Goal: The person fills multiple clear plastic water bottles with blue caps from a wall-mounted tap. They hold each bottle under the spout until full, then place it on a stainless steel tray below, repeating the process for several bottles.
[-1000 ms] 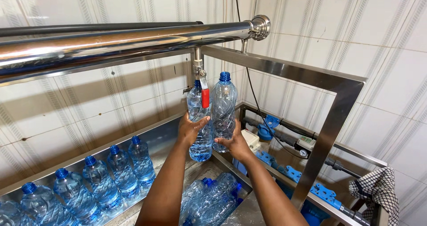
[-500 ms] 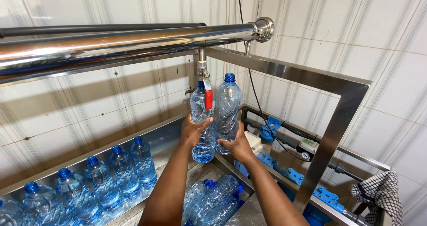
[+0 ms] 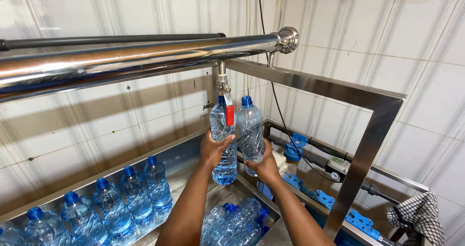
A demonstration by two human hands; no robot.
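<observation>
Both bare forearms reach up and forward from the bottom edge, close together and nearly parallel. The left hand (image 3: 213, 150) is raised a little higher, its fingers curled closed around what it holds, thumb toward the other hand. The right hand (image 3: 267, 166) sits just beside it, slightly lower, fingers also wrapped shut.

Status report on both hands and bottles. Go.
Left hand grips bottle under tap. Right hand grips capped bottle beside it. Nothing in the way.
</observation>
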